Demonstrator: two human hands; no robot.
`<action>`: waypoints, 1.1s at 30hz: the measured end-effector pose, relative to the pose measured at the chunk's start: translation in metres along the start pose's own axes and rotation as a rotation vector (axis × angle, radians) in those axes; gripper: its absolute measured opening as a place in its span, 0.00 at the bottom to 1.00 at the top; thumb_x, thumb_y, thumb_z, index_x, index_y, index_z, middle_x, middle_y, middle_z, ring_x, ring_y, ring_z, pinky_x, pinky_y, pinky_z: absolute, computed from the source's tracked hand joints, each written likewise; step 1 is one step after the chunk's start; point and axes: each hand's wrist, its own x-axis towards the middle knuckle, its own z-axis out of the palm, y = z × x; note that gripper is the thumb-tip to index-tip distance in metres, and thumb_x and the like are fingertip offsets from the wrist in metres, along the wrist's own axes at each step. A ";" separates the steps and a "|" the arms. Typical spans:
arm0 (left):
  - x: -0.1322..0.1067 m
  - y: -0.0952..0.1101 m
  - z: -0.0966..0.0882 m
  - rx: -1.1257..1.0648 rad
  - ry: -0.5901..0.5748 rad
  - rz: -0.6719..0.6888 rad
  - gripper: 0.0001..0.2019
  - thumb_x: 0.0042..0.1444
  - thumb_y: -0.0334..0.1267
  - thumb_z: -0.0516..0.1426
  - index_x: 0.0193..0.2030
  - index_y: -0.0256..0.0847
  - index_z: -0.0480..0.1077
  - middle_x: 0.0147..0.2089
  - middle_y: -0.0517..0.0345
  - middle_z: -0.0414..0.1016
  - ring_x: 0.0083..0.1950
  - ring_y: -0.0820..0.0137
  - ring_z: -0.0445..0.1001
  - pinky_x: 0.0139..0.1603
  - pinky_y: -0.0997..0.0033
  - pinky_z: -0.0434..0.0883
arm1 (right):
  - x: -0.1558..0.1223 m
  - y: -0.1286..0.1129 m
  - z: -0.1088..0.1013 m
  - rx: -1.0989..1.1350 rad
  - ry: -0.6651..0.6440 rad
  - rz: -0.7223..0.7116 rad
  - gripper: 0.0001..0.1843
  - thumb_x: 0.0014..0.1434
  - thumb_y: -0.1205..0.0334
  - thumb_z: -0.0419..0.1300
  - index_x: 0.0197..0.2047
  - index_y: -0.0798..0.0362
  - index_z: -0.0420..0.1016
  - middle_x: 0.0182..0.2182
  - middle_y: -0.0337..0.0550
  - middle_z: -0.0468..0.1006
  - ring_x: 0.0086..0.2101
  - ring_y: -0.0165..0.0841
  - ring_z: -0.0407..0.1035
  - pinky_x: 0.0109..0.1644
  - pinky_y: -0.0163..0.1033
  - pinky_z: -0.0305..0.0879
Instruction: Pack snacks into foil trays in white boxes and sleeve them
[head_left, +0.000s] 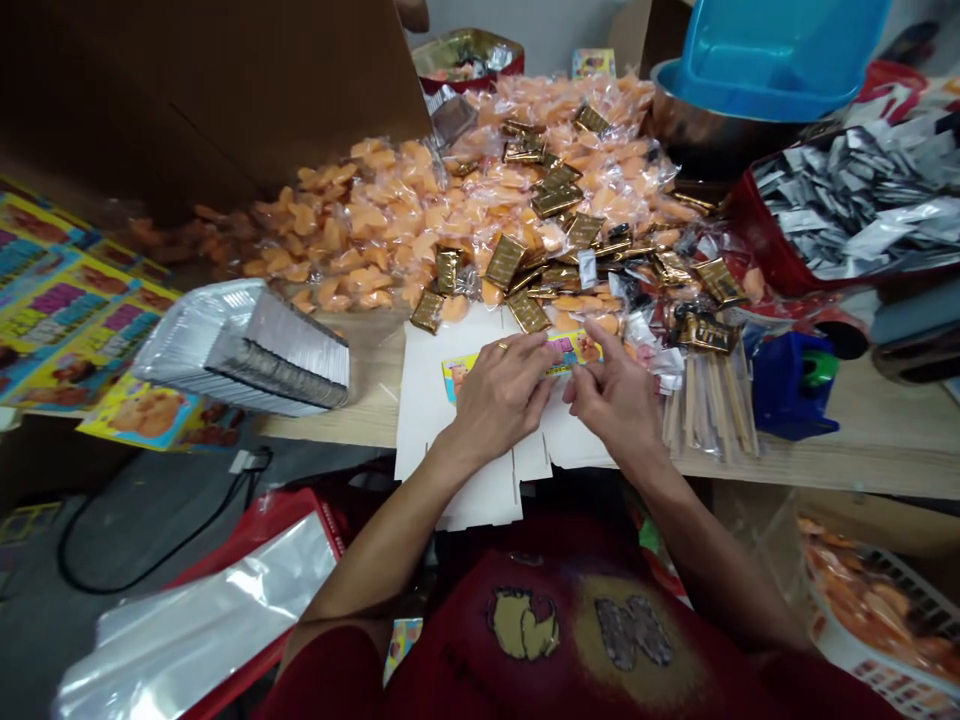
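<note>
At the front edge of the pale wood-topped bench [870,450], partly overhanging it, lies flat white cardboard [427,410] with slits and tabs; one sheet or several, I cannot tell. Upon that cardboard sits a glossy yellow-and-blue printed strip [564,354], possibly a turned-over flap. The left hand [502,385] lies palm down across the strip's middle, fingers nearly together. The right hand [615,390] is at the strip's right end, index finger stretched out, the other fingers curled in. Whether either hand pinches an edge cannot be made out.

The step in hand looks like folding or pressing the cardboard; the next move seems to call for one hand steadying it while the other works along a crease, keeping the edges square.

Left of the cardboard stands a nested stack of clear plastic trays [277,350]. Just beyond it spreads a heap of orange pieces in clear wrappers [367,220], with shiny gold sachets [506,260] on top. To its right lie thin wooden sticks in clear sleeves [709,410], then a blue tape dispenser [780,390]; farther right and behind is a red tub [780,255] of silver sachets [862,190].
</note>
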 end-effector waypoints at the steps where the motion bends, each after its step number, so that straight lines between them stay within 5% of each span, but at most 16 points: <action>1: -0.001 0.000 0.000 0.011 -0.005 0.017 0.12 0.71 0.36 0.55 0.57 0.42 0.75 0.63 0.44 0.78 0.62 0.54 0.76 0.60 0.51 0.75 | -0.001 -0.002 0.000 -0.050 0.018 0.007 0.34 0.66 0.61 0.58 0.74 0.49 0.64 0.23 0.36 0.77 0.23 0.36 0.71 0.32 0.44 0.72; 6: -0.005 -0.001 0.001 0.059 -0.070 0.043 0.14 0.71 0.36 0.55 0.59 0.48 0.76 0.67 0.43 0.74 0.65 0.51 0.73 0.60 0.48 0.72 | -0.004 -0.009 0.001 -0.178 0.052 0.007 0.35 0.64 0.64 0.57 0.74 0.51 0.63 0.23 0.38 0.80 0.23 0.39 0.73 0.34 0.47 0.72; 11: 0.005 0.001 -0.003 0.027 -0.109 -0.022 0.15 0.71 0.39 0.56 0.60 0.48 0.78 0.66 0.45 0.74 0.62 0.52 0.74 0.57 0.50 0.72 | -0.009 -0.005 0.004 -0.049 0.069 0.013 0.35 0.67 0.61 0.55 0.76 0.49 0.58 0.24 0.36 0.78 0.24 0.38 0.73 0.32 0.45 0.72; 16: 0.030 0.003 -0.004 -0.095 -0.134 -0.196 0.14 0.70 0.48 0.60 0.52 0.44 0.81 0.54 0.49 0.80 0.51 0.57 0.79 0.51 0.57 0.72 | -0.010 0.005 0.014 0.096 0.103 0.027 0.39 0.67 0.65 0.55 0.78 0.49 0.51 0.27 0.35 0.79 0.28 0.35 0.75 0.36 0.42 0.74; 23: 0.043 0.006 -0.001 -0.057 -0.167 -0.261 0.10 0.64 0.46 0.66 0.46 0.44 0.78 0.49 0.55 0.82 0.47 0.61 0.79 0.49 0.62 0.70 | -0.018 0.014 0.018 0.299 0.071 0.061 0.44 0.66 0.65 0.55 0.81 0.49 0.43 0.33 0.36 0.83 0.27 0.31 0.75 0.37 0.39 0.76; 27: 0.039 0.004 0.004 0.037 -0.078 -0.194 0.08 0.64 0.44 0.66 0.45 0.44 0.79 0.47 0.55 0.83 0.47 0.60 0.80 0.48 0.62 0.71 | -0.024 0.039 -0.040 0.054 0.130 0.101 0.32 0.66 0.60 0.55 0.73 0.50 0.64 0.38 0.42 0.84 0.25 0.31 0.75 0.34 0.39 0.74; 29: 0.036 0.000 0.009 0.083 0.003 -0.129 0.10 0.65 0.47 0.65 0.44 0.44 0.79 0.47 0.54 0.83 0.46 0.60 0.81 0.47 0.62 0.71 | -0.026 0.062 -0.095 -0.227 0.330 0.126 0.24 0.65 0.59 0.55 0.62 0.53 0.76 0.39 0.47 0.84 0.30 0.35 0.77 0.39 0.43 0.75; 33: 0.030 -0.008 0.018 0.182 0.134 0.036 0.10 0.66 0.47 0.64 0.49 0.48 0.81 0.50 0.52 0.84 0.47 0.58 0.81 0.44 0.60 0.72 | -0.038 0.113 -0.211 -0.773 0.708 0.373 0.19 0.61 0.63 0.54 0.50 0.59 0.81 0.46 0.62 0.82 0.49 0.49 0.76 0.55 0.55 0.72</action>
